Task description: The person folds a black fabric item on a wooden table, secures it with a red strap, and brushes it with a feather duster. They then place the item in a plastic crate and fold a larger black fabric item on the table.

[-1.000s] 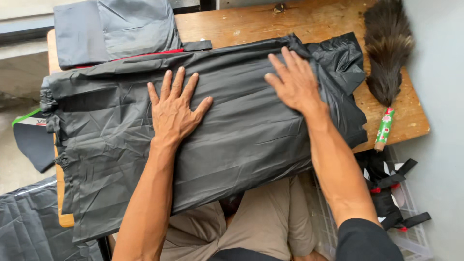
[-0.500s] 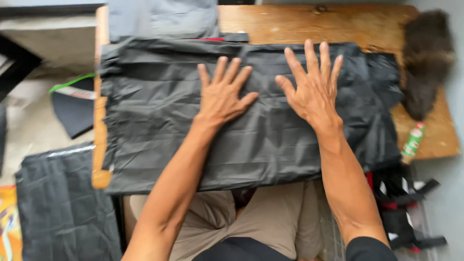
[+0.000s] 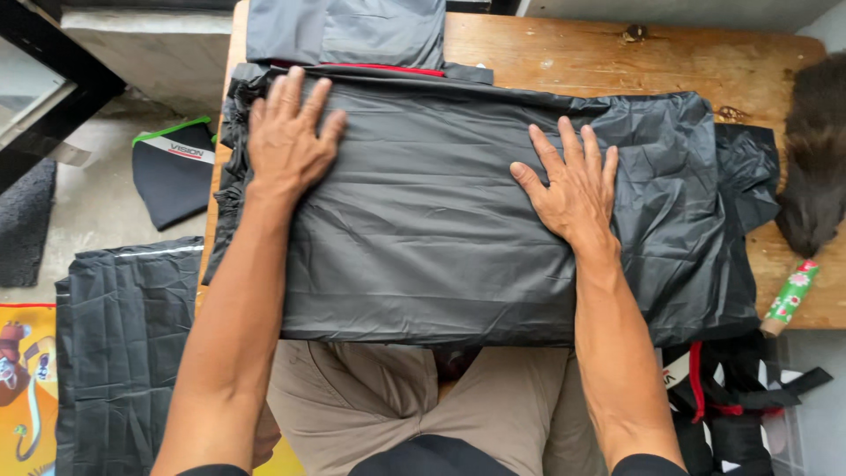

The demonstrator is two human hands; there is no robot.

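A folded black shiny garment lies spread across a wooden table. My left hand rests flat on its upper left corner, fingers spread. Flat on the right half of the garment is my right hand, fingers apart and pointing away from me. Neither hand grips anything; both palms press on the fabric. The garment's right end is bunched and crinkled.
A folded grey garment with a red trim lies at the table's far edge. A dark furry brush and a green patterned tube sit at the right. Black folded fabric lies on the floor, left. A black-and-red bag is at lower right.
My left hand has slid from the garment's middle out to its upper left corner. The right hand has stayed on the right half. The view has shifted.
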